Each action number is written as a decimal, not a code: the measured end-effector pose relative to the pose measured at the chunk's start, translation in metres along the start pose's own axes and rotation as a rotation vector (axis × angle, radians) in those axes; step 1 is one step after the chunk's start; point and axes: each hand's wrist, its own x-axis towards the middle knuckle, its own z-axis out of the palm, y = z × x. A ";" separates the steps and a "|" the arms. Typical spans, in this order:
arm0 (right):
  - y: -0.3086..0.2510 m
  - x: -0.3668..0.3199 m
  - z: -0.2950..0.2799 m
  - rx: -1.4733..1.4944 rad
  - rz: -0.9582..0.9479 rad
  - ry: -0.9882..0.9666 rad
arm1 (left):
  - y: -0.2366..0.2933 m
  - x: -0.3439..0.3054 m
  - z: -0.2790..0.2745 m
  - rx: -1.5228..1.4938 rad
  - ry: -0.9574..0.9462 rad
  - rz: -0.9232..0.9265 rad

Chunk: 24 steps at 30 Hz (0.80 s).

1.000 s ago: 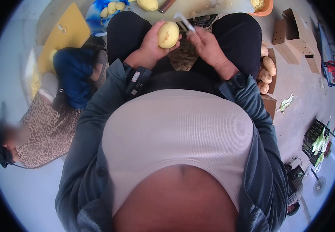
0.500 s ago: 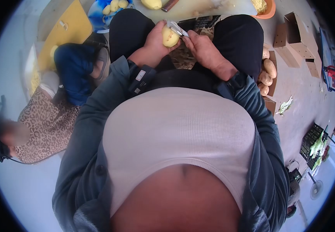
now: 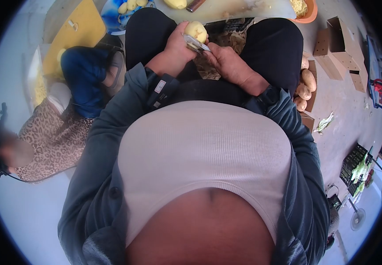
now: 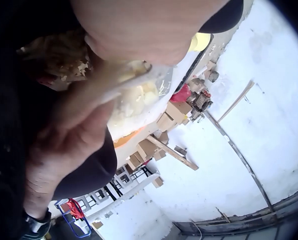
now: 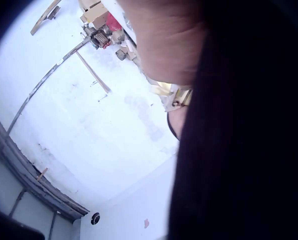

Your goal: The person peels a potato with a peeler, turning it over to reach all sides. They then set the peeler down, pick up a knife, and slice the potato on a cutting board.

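The left hand [image 3: 177, 47] grips the potato [image 3: 196, 30], probably firm but slippery, best held round its sides, while the right hand [image 3: 229, 62] pinches the peeler [image 3: 203, 47].

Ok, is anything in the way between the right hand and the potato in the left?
Only the peeler, which the right hand grips; its head overlaps the lower side of the potato held in the left hand. Nothing else visible stands between them.
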 end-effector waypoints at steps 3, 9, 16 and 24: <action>0.006 0.001 0.001 0.021 -0.011 -0.029 | 0.003 -0.004 0.002 -0.053 -0.036 -0.006; 0.012 -0.002 -0.005 0.216 -0.185 -0.087 | 0.014 -0.008 -0.004 -0.168 -0.160 -0.084; 0.007 0.001 -0.022 0.735 0.359 0.182 | 0.003 -0.019 0.008 -0.059 -0.169 -0.020; 0.008 0.012 -0.015 0.092 0.226 0.298 | 0.002 -0.025 0.008 0.120 -0.260 0.001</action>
